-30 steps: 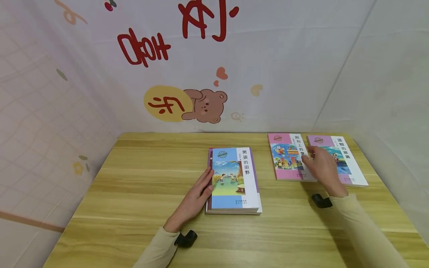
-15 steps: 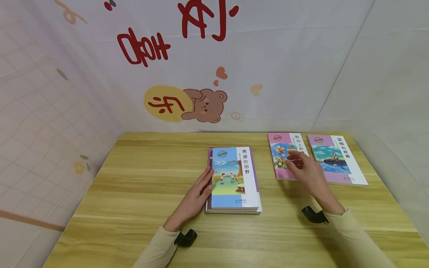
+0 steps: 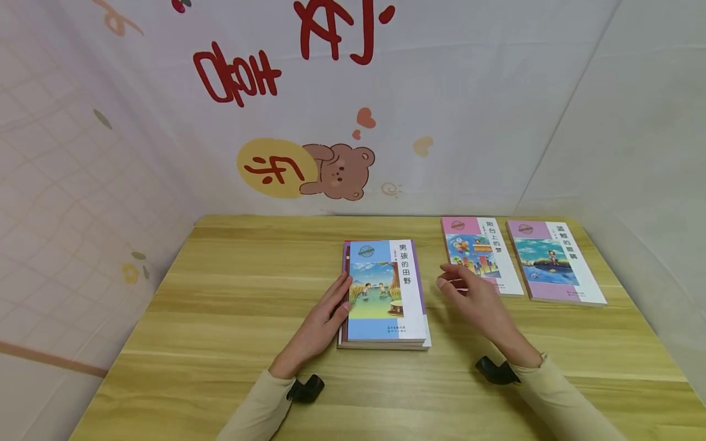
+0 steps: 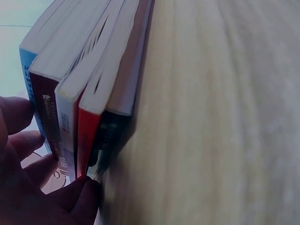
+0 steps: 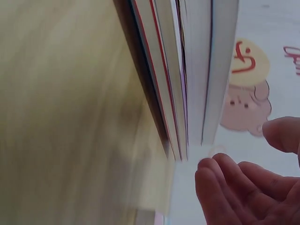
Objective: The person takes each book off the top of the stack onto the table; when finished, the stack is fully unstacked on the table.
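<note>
A stack of several paperback books (image 3: 380, 288) lies on the wooden table, a light-blue and white cover on top. Along its left side rests my left hand (image 3: 315, 327), fingers extended. The left wrist view has these fingertips against the uneven book spines (image 4: 68, 119), among them blue, dark, red and green ones. My right hand (image 3: 481, 306) holds nothing; its fingers are loosely bent over the table, between the stack and a pink paperback (image 3: 471, 254). In the right wrist view its fingers (image 5: 243, 187) are apart from the stack's page edges (image 5: 199, 79).
Right of the pink paperback lies a second paperback (image 3: 551, 263), purple-pink with a water scene. Both lie near the back of the wooden table (image 3: 237, 294). A white printed cloth (image 3: 469, 92) with red characters and a bear hangs behind.
My right hand has moved left and toward me, away from the two separate paperbacks, uncovering their covers. The left hand and the stack have stayed in place.
</note>
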Demonstrator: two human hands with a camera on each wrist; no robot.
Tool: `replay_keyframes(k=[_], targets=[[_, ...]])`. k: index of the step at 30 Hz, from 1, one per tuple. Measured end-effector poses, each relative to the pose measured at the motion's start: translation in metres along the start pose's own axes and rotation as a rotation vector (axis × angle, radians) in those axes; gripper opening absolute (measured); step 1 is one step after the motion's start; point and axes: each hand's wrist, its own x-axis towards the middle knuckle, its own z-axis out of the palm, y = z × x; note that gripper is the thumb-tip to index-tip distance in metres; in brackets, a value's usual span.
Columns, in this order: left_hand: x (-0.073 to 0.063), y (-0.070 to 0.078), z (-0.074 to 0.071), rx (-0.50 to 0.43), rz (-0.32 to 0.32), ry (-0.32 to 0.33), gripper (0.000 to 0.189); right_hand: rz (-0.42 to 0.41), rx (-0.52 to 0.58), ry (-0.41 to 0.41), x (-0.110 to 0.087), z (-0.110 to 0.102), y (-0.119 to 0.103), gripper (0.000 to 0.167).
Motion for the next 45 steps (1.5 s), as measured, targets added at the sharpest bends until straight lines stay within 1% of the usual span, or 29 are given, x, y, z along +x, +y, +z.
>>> replay_keyframes(k=[6,11,16,18,23,28,33,36,40,45], targets=[[0.003,0.001,-0.001,0.007,0.014,0.011,0.056,0.009,0.009,-0.055,0.001,0.013,-0.008,0.045],[0.004,0.000,-0.001,0.007,0.015,0.018,0.059,0.039,0.024,-0.087,0.002,0.022,-0.012,0.049],[0.003,0.000,-0.002,-0.004,-0.005,0.016,0.060,0.097,0.071,-0.121,0.004,0.029,-0.017,0.057],[0.002,-0.001,-0.002,-0.009,-0.004,0.014,0.059,0.127,0.098,-0.128,0.005,0.031,-0.018,0.060],[0.001,0.000,-0.003,-0.018,0.005,-0.002,0.058,0.171,0.116,-0.138,0.007,0.033,-0.020,0.065],[0.001,-0.001,-0.004,-0.024,-0.008,-0.016,0.057,0.180,0.089,-0.148,0.009,0.034,-0.020,0.068],[0.002,-0.001,-0.005,-0.023,-0.021,-0.010,0.054,0.186,0.080,-0.152,0.013,0.036,-0.020,0.066],[0.003,-0.001,-0.006,-0.019,-0.002,0.000,0.053,0.181,0.061,-0.149,0.015,0.037,-0.019,0.066],[0.004,-0.003,-0.006,-0.010,0.036,-0.006,0.053,0.182,0.029,-0.150,0.016,0.036,-0.018,0.068],[0.003,-0.005,-0.007,0.018,0.043,-0.020,0.053,0.185,0.015,-0.159,0.017,0.037,-0.019,0.067]])
